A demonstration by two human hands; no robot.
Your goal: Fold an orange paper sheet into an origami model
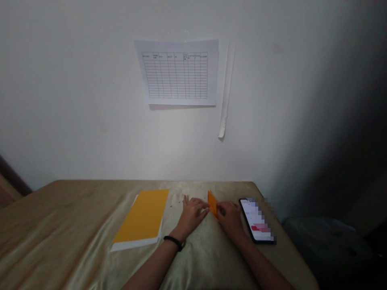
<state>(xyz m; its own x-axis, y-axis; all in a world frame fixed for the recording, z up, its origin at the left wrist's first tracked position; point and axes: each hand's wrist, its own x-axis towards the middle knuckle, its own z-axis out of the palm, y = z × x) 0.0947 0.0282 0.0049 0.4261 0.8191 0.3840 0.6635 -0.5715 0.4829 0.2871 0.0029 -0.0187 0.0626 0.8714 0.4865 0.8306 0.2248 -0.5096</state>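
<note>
A small folded orange paper (212, 203) stands on edge on the table between my two hands. My left hand (192, 214), with a black band at the wrist, lies on the cloth and its fingertips pinch the paper's left side. My right hand (229, 217) is closed on the paper's lower right corner. A stack of orange sheets (145, 217) on white paper lies to the left of my left hand.
The table (75, 233) is draped in a shiny beige cloth and stands against a white wall. A phone (256, 220) with a lit screen lies right of my right hand. A printed grid sheet (178, 72) and a paper strip (226, 92) hang on the wall.
</note>
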